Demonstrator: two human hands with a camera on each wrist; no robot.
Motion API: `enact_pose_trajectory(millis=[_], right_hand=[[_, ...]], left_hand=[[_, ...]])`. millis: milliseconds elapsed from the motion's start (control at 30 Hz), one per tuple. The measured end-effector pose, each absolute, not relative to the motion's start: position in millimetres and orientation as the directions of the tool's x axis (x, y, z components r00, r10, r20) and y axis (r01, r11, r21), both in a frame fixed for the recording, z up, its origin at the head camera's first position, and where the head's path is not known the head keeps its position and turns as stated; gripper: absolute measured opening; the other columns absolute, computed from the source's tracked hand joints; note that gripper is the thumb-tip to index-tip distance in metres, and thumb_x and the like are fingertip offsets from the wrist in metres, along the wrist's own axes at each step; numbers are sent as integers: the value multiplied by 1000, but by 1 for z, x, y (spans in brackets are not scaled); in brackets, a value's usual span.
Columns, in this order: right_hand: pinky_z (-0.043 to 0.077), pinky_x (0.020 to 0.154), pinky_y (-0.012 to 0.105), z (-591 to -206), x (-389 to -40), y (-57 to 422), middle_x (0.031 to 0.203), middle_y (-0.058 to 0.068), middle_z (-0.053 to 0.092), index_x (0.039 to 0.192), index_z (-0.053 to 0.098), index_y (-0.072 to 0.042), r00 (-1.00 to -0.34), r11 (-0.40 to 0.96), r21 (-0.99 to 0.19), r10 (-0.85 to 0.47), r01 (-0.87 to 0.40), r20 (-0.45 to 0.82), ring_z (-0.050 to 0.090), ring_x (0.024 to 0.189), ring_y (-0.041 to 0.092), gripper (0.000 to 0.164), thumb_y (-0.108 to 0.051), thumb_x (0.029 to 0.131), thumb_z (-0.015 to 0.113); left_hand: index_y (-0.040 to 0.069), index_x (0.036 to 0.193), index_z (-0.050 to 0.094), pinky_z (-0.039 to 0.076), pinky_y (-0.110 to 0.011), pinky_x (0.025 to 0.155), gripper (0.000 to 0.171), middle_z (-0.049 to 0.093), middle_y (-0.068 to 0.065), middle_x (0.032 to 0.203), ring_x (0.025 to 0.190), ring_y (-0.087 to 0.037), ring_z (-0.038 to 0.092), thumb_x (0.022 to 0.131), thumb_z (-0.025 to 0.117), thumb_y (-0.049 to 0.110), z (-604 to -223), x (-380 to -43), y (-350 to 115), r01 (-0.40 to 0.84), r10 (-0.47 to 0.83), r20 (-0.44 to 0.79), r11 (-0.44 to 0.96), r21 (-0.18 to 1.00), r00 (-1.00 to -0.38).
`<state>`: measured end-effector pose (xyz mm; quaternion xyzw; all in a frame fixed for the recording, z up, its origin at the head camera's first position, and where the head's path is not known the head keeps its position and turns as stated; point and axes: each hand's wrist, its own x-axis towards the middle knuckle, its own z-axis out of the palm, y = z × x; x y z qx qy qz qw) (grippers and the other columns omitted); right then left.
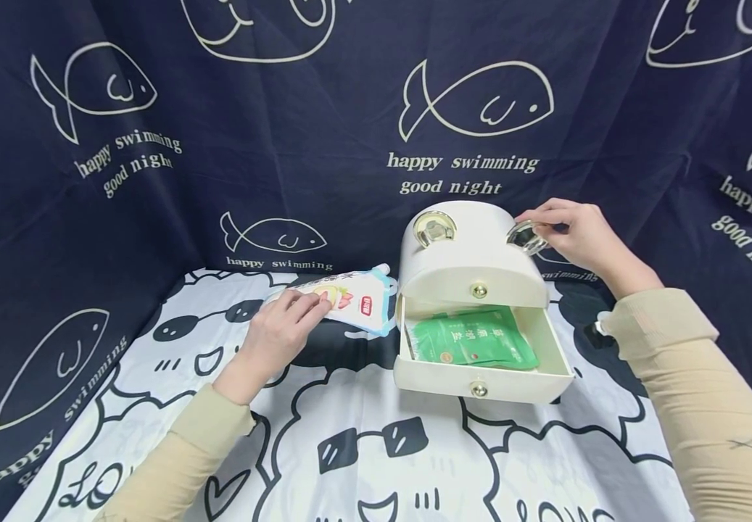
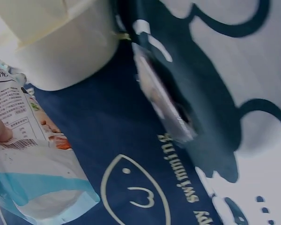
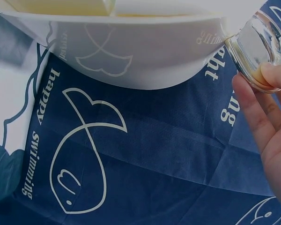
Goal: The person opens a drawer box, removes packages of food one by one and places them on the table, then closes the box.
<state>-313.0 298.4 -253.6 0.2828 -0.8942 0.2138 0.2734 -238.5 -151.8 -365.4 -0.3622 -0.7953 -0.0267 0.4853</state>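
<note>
A navy curtain [image 1: 323, 145] printed with white fish outlines and lettering hangs beyond the far edge of the cloth-covered desk [image 1: 349, 406], whose white top bears black cartoon drawings. Near that far edge, towards the far right corner, stands a rounded white storage box [image 1: 473, 254]. Its lower drawer [image 1: 437, 378] is pulled out towards the near edge. A white pouch [image 1: 362, 293] with light-blue borders is held, tilted, just beside the box, on the side of the desk's left edge; the left hand [image 1: 278, 330] pinches it between thumb and fingers. Inside the drawer a green packet [image 1: 473, 337] lies flat. The right hand [image 1: 581, 228] grips the shiny right ear [image 1: 527, 239] of the box with thumb and fingertips; the matching left ear [image 1: 434, 228] is untouched. The left wrist view also shows a thin clear-wrapped packet [image 2: 164, 93] near the desk's far edge, its contents blurred. Smallest are two gold knobs [image 1: 478, 290], one on the upper front, one on the drawer.
</note>
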Motion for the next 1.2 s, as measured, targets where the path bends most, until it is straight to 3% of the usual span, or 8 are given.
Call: enact_pose_trajectory(millis=[167,500,933,1100,1200], right_hand=[[32,53,12,-253,-312,298,86,3,67,96,75,-8,-701,755,-233,-384,-613,601,43,66,1,31,13,77,63],[32,54,12,-253,-314,299,86,3,67,95,76,-8,-688,750,-220,-392,-623,611,44,66,1,32,14,76,63],[32,53,13,-252,-313,298,85,4,67,95,75,-8,-687,751,-219,-391,-623,612,43,65,2,32,15,76,62],[32,52,13,-252,-312,297,85,3,66,95,75,-8,-696,758,-221,-387,-613,605,42,64,3,32,15,76,62],[32,52,13,-253,-312,296,85,3,66,95,75,-8,-694,757,-220,-388,-615,606,42,64,3,32,15,76,62]], left_hand=[[14,105,65,50,-33,54,27,65,-1,101,84,-23,60,86,52,-1,-377,-247,-159,596,575,769,731,-331,-278],[11,106,64,51,-36,56,28,63,-3,101,84,-25,58,92,42,0,-400,-275,-180,591,630,739,699,-403,-241],[10,114,59,51,-38,63,32,58,-8,101,88,-29,53,93,38,-2,-409,-301,-214,566,709,600,685,-459,-371],[8,113,57,50,-39,62,30,57,-9,102,87,-30,52,89,44,-5,-412,-309,-223,564,720,580,678,-471,-382],[7,110,57,49,-39,59,29,57,-10,100,84,-31,51,90,39,-3,-414,-316,-228,564,718,587,679,-470,-375]])
